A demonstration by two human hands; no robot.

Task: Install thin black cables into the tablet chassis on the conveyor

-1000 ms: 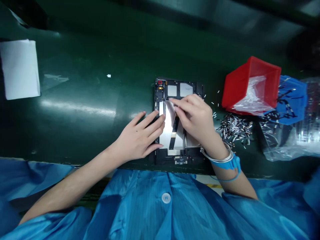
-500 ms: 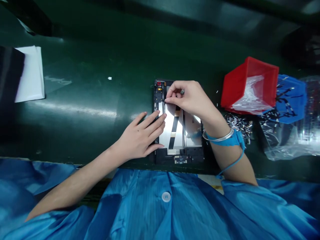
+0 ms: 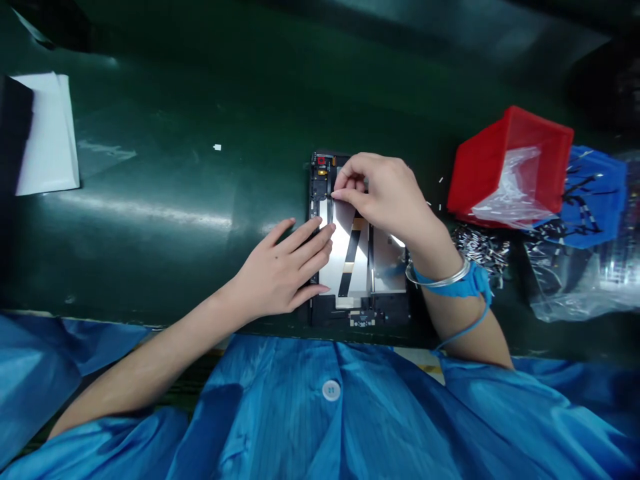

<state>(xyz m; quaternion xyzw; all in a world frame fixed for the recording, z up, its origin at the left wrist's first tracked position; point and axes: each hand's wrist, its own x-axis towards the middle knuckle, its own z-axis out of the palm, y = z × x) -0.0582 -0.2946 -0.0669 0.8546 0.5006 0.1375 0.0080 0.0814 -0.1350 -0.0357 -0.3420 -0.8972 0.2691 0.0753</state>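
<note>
An opened tablet-like device lies on the green bench, its silvery inside and black frame facing up. A black flat ribbon cable slants down its middle. My left hand rests with spread fingers on the left edge of the device. Over the upper part, my right hand pinches with thumb and forefinger at a thin dark strip near the left side; whether the strip itself is between the fingertips is too small to tell. A small circuit board shows at the device's lower edge.
At the right stand a red bin with clear plastic bags and a blue bin with black strips. A heap of small black-and-white pieces and clear plastic bags lie beside them. White sheets are at far left.
The view has shifted slightly, so the bins appear farther right. Both hands keep nearly the same places on the device, the right still pinching near the strip.
</note>
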